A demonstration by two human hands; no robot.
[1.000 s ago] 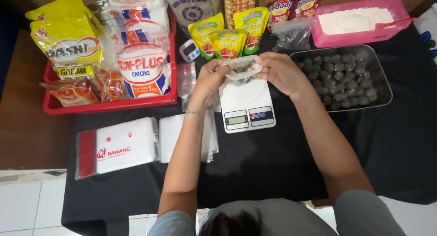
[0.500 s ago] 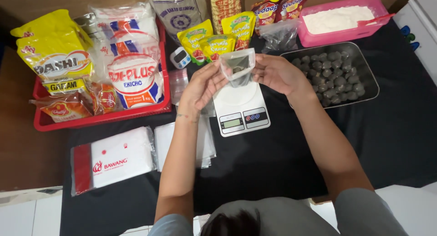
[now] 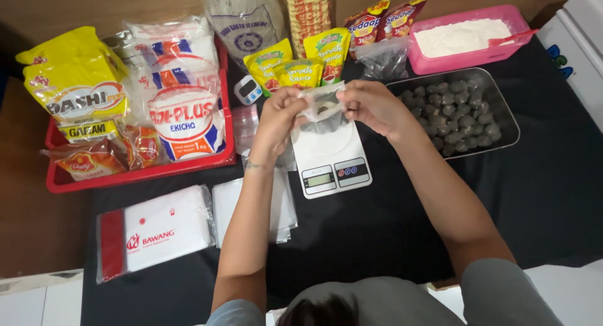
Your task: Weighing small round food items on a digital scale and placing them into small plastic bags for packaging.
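Both hands [image 3: 326, 109] gripping clear bag [image 3: 321, 103]

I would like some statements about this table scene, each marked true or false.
1. Both hands, left hand and right hand, hold a small clear bag. True.
2. The bag is held above the white scale. True.
3. The metal tray is empty. False: it holds many dark round pieces.
4. The pink tub holds white powder. True.
5. The red basket stands at the person's right. False: it is at the left.
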